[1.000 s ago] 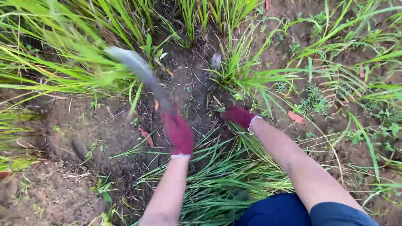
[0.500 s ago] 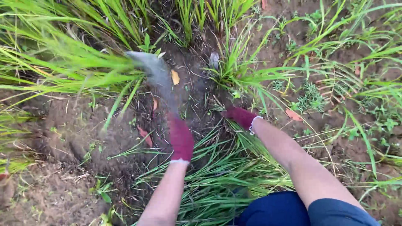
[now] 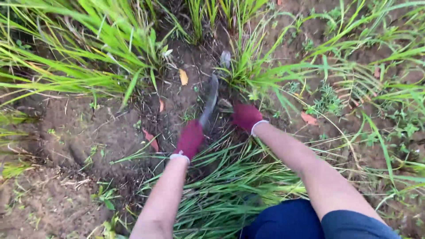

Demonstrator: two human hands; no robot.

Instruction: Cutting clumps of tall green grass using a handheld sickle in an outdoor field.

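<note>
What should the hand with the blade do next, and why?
Probably draw the curved blade toward the base of the grass clump for a short cut. The left hand holds the blade with its tip down by the soil, and the right hand sits at the clump's base, so keep the stroke clear of it.

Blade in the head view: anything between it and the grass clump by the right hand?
Nothing visible. The blade, held in the left hand, has its tip at the base of the grass clump. The right hand is at the clump's base, close beside the blade.
</note>
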